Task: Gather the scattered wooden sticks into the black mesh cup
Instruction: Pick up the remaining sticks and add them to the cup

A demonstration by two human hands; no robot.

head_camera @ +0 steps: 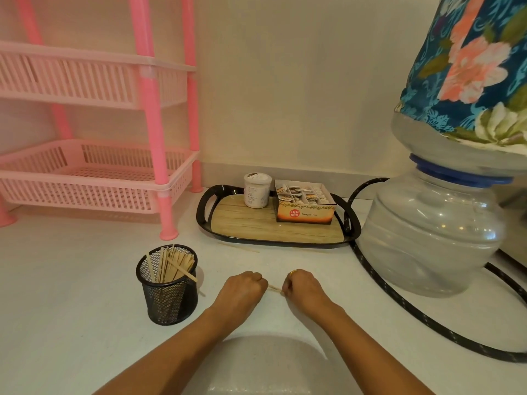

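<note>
The black mesh cup (168, 292) stands on the white counter at the left, with several wooden sticks (174, 266) upright in it. To its right my left hand (242, 289) and my right hand (302, 289) rest close together on the counter, both closed. A thin wooden stick (275, 288) spans the small gap between them, each end pinched in a hand. Another loose stick (239, 247) lies flat on the counter just in front of the tray. The end of one more stick pokes out beside the cup's right side.
A black tray with a wood-look base (273, 229) holds a white jar (256, 193) and a ginger tea box (303, 205). A pink plastic rack (85, 178) stands at the back left. At the right stands a large water bottle (433, 223), a black cable (399, 303) curving around it.
</note>
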